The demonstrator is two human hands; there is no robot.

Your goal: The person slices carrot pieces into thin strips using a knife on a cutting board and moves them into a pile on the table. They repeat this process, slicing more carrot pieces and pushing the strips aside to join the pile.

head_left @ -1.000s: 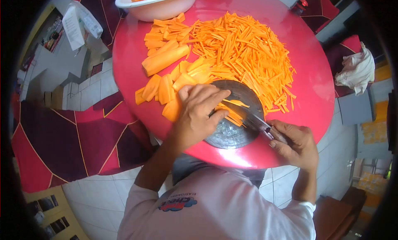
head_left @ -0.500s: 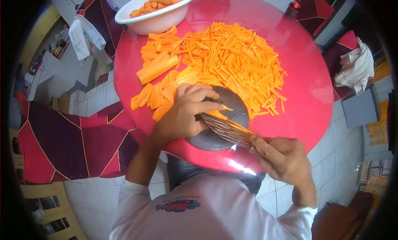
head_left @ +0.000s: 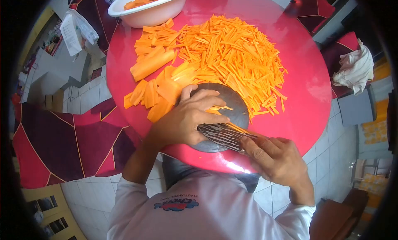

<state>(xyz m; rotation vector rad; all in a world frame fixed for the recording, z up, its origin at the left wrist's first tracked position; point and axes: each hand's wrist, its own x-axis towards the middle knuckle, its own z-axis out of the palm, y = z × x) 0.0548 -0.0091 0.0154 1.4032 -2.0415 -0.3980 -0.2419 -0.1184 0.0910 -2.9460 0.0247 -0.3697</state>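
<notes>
My right hand [head_left: 275, 159] grips a knife [head_left: 222, 136] whose broad blade has a dark striped pattern. Its blade lies across the round dark cutting board [head_left: 236, 101], close against my left fingers. With bent fingers, my left hand [head_left: 186, 120] presses carrot slices [head_left: 215, 110] onto the board; the hand mostly hides them. A few thin orange strips show along the far side of the blade. Beyond the board spreads a large heap of carrot sticks [head_left: 232, 53]. Flat carrot slices [head_left: 151, 93] and a thicker carrot piece [head_left: 152, 64] lie left of it.
A white basin [head_left: 153, 12] of carrots stands at the far left of the round red table [head_left: 309, 91]. Chairs with patterned covers [head_left: 78, 144] surround it. A white cloth [head_left: 354, 68] hangs over a chair at right; a red object [head_left: 294, 6] is at the far edge.
The view has shifted slightly, moving the basin and table up and left in it. The blade appears flatter and turned more toward me. Both hands keep their holds.
</notes>
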